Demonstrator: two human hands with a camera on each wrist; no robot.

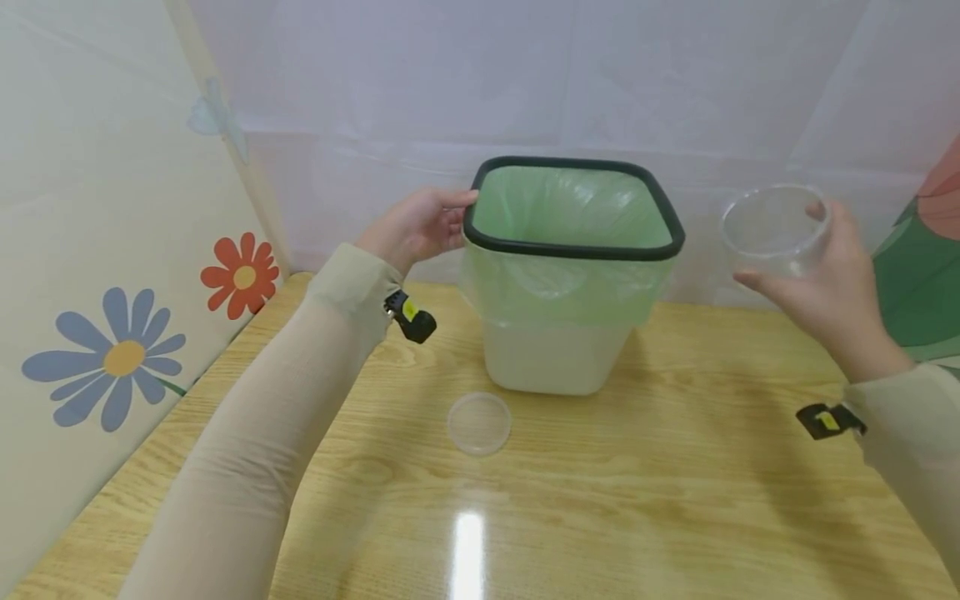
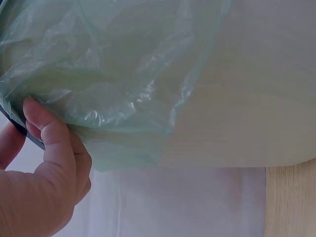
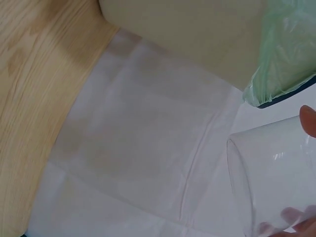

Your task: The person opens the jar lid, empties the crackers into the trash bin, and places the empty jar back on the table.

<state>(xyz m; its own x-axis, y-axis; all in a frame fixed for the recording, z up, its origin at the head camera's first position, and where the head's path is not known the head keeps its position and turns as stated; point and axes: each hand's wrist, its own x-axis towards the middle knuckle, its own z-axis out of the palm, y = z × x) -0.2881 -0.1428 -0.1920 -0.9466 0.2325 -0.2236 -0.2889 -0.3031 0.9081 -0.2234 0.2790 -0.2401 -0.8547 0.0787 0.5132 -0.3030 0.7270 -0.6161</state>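
Note:
A white trash bin [image 1: 551, 358] with a black rim [image 1: 570, 250] stands upright on the table, lined with a green plastic bag [image 1: 570, 287] folded over its edge. My left hand [image 1: 420, 225] pinches the bin's rim at its left side; in the left wrist view the thumb and curled fingers [image 2: 59, 148] are on either side of it. To the right of the bin, my right hand [image 1: 840, 275] holds a clear plastic container [image 1: 776, 254] in the air, thumb and fingers around its wall. It looks see-through, with nothing visible inside.
A round clear lid [image 1: 480, 425] lies flat on the wooden table [image 1: 637, 500] in front of the bin. Pale sheeting [image 1: 420, 75] hangs behind, and a flower-printed panel [image 1: 97, 208] borders the left side.

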